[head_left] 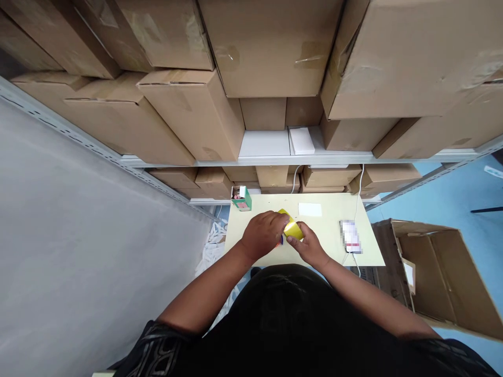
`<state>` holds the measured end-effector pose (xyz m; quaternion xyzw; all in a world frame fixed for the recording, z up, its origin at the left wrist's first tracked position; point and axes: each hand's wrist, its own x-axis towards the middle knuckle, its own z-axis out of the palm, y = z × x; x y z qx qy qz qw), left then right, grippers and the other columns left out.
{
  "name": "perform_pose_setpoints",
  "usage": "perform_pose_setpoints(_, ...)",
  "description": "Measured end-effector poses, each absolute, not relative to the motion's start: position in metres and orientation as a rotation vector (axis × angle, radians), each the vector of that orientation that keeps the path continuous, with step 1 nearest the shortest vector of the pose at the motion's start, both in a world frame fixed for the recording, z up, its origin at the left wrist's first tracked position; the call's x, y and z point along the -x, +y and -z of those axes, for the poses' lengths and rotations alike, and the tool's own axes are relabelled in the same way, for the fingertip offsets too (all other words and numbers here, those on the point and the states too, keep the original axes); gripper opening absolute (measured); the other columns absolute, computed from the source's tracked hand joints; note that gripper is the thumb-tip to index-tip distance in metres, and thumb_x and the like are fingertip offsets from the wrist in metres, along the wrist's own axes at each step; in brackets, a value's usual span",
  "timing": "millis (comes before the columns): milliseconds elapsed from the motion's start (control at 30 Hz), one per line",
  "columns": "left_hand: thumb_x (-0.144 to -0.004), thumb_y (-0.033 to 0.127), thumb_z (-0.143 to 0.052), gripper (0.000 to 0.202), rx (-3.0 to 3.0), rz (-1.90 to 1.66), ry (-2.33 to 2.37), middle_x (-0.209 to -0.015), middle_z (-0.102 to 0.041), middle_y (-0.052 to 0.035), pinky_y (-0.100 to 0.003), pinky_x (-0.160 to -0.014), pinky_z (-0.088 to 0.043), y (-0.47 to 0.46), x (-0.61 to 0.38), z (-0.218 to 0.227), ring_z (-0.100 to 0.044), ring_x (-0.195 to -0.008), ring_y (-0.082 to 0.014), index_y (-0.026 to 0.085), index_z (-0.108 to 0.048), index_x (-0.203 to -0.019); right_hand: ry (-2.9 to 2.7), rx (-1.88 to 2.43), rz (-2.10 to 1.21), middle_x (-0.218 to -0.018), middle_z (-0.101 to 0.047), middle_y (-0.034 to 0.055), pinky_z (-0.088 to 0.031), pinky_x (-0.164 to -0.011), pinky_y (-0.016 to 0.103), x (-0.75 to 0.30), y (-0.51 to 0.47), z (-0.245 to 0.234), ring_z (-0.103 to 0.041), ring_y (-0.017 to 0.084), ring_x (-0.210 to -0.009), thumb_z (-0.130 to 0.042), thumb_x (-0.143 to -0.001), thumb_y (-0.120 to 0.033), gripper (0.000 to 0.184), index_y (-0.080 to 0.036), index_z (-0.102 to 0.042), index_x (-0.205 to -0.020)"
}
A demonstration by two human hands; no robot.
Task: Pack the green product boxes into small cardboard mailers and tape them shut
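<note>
Both my hands meet over the middle of a small pale yellow table (334,246). Between them is a small yellow piece that looks like folded paper or a packet (293,229). My left hand (265,233) curls over its left side with fingers closed on it. My right hand (310,246) pinches its right lower edge. A bit of red and blue shows under my left fingers; I cannot make out what it is.
A small green box (241,199) stands at the table's far left corner. A white card (310,209) lies at the far edge. A phone (350,236) on a white cable lies to the right. Stacked cardboard boxes (267,47) fill the shelves ahead. An open carton (444,277) sits on the floor at right.
</note>
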<state>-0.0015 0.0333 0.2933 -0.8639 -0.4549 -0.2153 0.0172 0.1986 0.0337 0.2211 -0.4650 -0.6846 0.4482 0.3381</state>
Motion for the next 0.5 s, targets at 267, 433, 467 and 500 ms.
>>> perform_pose_setpoints(267,-0.099,0.017,-0.047,0.017,2.757,0.482,-1.728,-0.095,-0.073,-0.0072,-0.034,-0.078,-0.051,0.030,0.011,-0.283,-0.068,-0.089,-0.0230,0.019,-0.064,-0.104,-1.837,1.610,-1.273,-0.061,-0.047,-0.0063,-0.030,-0.054,0.026,-0.191,0.030,-0.228,-0.043,0.014,-0.058,-0.063,-0.086,-0.064,0.046,-0.025,-0.042,-0.074)
perform_pose_setpoints(433,-0.102,0.024,-0.046,0.019,2.665,0.690,-2.175,-0.101,-0.074,-0.0038,-0.032,-0.085,-0.053,0.027,0.019,-0.278,-0.069,-0.095,-0.0206,0.022,-0.065,-0.105,-1.916,1.657,-1.317,-0.062,-0.053,-0.0045,-0.030,-0.054,0.026,-0.180,0.034,-0.224,-0.048,0.015,-0.058,-0.058,-0.089,-0.064,0.043,-0.025,-0.049,-0.075)
perform_pose_setpoints(467,-0.102,0.024,-0.046,0.020,2.652,0.725,-2.217,-0.104,-0.074,-0.0038,-0.032,-0.085,-0.053,0.025,0.021,-0.277,-0.069,-0.097,-0.0203,0.022,-0.065,-0.106,-1.929,1.633,-1.328,-0.061,-0.053,-0.0041,-0.031,-0.054,0.026,-0.178,0.035,-0.223,-0.049,0.015,-0.058,-0.055,-0.091,-0.065,0.044,-0.024,-0.050,-0.073)
perform_pose_setpoints(500,-0.101,0.023,-0.046,0.020,2.664,0.735,-2.216,-0.105,-0.074,-0.0040,-0.032,-0.085,-0.054,0.023,0.024,-0.276,-0.069,-0.098,-0.0203,0.022,-0.066,-0.107,-1.946,1.609,-1.342,-0.059,-0.052,-0.0036,-0.031,-0.054,0.026,-0.177,0.035,-0.221,-0.049,0.015,-0.057,-0.052,-0.092,-0.065,0.047,-0.024,-0.049,-0.069)
